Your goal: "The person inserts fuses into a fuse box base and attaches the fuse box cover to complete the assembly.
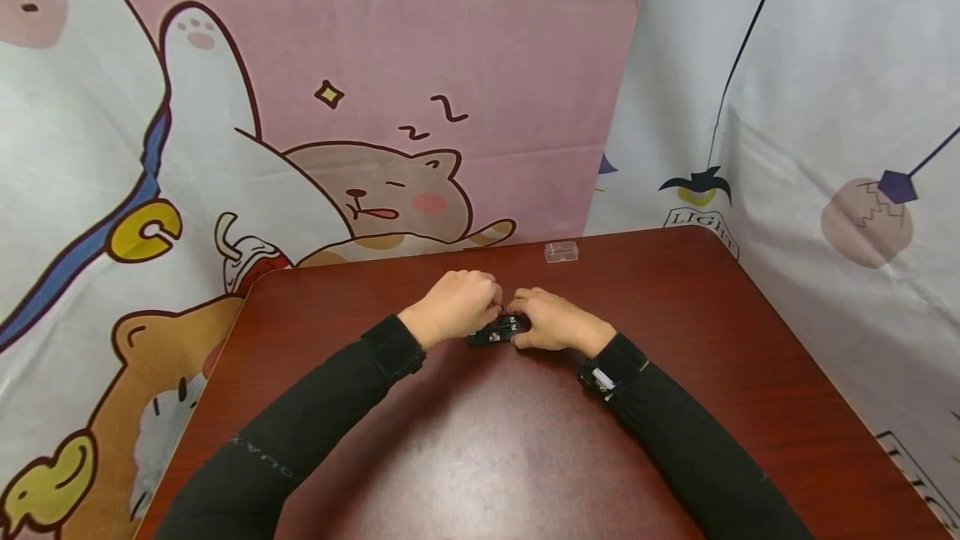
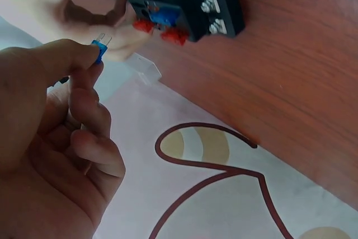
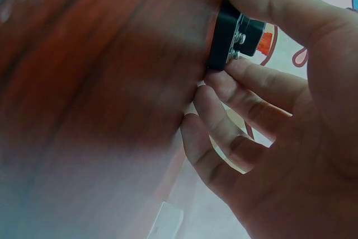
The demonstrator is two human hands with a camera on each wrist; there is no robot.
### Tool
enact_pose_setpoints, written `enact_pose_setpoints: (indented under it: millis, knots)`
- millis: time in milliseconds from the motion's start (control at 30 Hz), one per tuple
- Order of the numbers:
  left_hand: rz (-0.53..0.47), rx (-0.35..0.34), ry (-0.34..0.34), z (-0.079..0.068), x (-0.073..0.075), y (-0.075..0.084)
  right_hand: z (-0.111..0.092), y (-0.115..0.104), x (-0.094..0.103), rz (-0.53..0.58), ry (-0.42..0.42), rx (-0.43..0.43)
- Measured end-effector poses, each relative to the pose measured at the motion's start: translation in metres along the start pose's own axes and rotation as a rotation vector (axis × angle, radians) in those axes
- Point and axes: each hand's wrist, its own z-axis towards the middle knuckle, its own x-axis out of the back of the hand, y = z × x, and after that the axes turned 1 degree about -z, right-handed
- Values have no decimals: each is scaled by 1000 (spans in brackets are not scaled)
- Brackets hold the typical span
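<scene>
My left hand (image 1: 459, 305) pinches a small blue blade fuse (image 2: 100, 50) between thumb and forefinger, its two metal prongs pointing out past the fingertips. It is close beside a black fuse block (image 1: 491, 333) with metal screw terminals (image 2: 217, 26). Two red fuses (image 2: 173, 36) and a blue one (image 2: 165, 15) sit in the block's raised middle part. At the block's right end, my right hand (image 1: 558, 322) holds it by its sides, thumb on one edge and fingers on the other. In the right wrist view, several fingertips (image 3: 193, 121) rest at the tabletop.
A small clear plastic box (image 1: 561, 252) stands near the far edge of the reddish-brown table (image 1: 660, 290). Behind the table hangs a cloth printed with cartoon animals (image 1: 382, 190), and a white printed cloth (image 1: 817, 132) hangs on the right.
</scene>
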Motion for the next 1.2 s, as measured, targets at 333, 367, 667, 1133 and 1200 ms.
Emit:
enact_pose_setpoints:
  millis: [333,367,667,1133,1200]
  knots:
    - [-37,-8,-19,2,-7,8,1,2,-2,-10,8,12]
    - [-45,-8,-25,2,-8,9,1,2,-2,-6,8,11]
    - [-46,0,-58,2,-16,10,1,2,-3,-1,19,22]
    - [2,24,-60,4,-26,6,2,3,-4,-13,23,27]
    - [1,27,-58,5,-26,6,2,3,-4,-17,21,25]
